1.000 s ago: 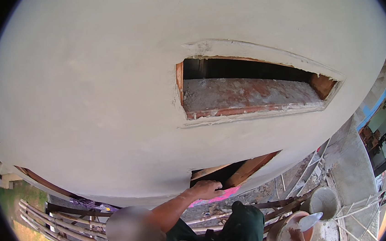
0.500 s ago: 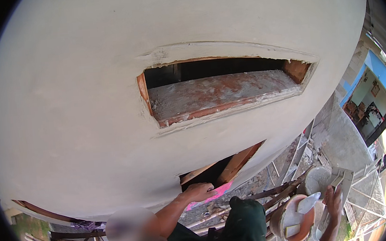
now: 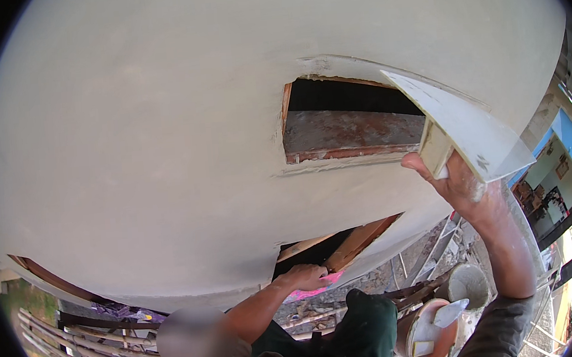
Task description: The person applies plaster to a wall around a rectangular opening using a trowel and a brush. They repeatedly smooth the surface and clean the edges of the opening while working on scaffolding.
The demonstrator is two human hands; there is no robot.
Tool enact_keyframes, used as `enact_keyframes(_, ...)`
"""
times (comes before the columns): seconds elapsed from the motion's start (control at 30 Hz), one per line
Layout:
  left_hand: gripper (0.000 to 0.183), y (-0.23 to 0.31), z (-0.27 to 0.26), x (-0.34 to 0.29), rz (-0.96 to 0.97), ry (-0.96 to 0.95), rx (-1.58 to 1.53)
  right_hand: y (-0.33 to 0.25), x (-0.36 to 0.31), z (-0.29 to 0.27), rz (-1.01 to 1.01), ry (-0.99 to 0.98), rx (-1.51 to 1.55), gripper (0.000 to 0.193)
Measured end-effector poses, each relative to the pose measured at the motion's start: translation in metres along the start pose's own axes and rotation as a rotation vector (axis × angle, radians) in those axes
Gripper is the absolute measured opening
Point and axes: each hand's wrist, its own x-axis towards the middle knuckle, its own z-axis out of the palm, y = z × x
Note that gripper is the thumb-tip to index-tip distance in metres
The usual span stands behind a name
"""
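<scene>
My right hand (image 3: pixel 462 180) is raised by the right end of the upper wall opening (image 3: pixel 356 128). It is closed round the handle of a plastering float (image 3: pixel 464 119), whose pale flat plate is tilted and covers that end of the opening. Lower down, my left hand (image 3: pixel 306 277) has its fingers curled over the bottom edge of the lower opening (image 3: pixel 333 246), beside a wooden frame piece. Bright pink material (image 3: pixel 317 286) shows just under it. Smooth pale plaster covers the wall (image 3: pixel 161 155) around both openings.
An orange-brown bucket (image 3: pixel 428 336) holding a trowel (image 3: pixel 451 313) stands at lower right, by a grey round bucket (image 3: pixel 467 283). Bamboo poles (image 3: pixel 104 354) run along the lower left. A metal ladder-like frame (image 3: pixel 440 250) leans beyond the wall's foot.
My right hand has lifted the float from beside the buckets up to the upper opening. My left hand stays at the lower opening's edge. The view has shifted slightly.
</scene>
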Motion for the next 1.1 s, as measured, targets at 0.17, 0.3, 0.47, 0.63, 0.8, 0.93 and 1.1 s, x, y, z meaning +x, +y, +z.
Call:
enact_keyframes(0.17,0.052,0.0,-0.004,-0.005,0.019,0.049,-0.004,-0.015,0.03,0.002,0.051,-0.031,0.071,0.059)
enact_keyframes(0.3,0.052,-0.001,-0.006,-0.007,0.006,0.062,-0.02,-0.023,0.042,0.0,0.184,-0.139,0.118,0.057)
enact_keyframes(0.47,0.05,0.001,-0.008,-0.007,-0.009,0.096,-0.041,-0.026,0.052,0.005,0.198,-0.121,0.006,0.059)
enact_keyframes(0.63,0.053,0.001,-0.009,-0.005,0.002,0.039,-0.011,-0.028,0.056,0.01,0.142,-0.026,0.011,0.059)
enact_keyframes(0.8,0.057,0.0,-0.005,-0.005,-0.008,0.002,-0.02,-0.026,0.056,0.011,0.132,0.0,-0.021,0.059)
enact_keyframes(0.93,0.058,-0.004,-0.004,-0.004,-0.016,-0.002,0.001,-0.015,0.047,0.016,0.122,0.012,-0.015,0.06)
enact_keyframes(1.1,0.053,-0.007,-0.001,-0.003,-0.042,-0.001,-0.026,0.011,0.02,0.023,0.16,-0.026,-0.097,0.059)
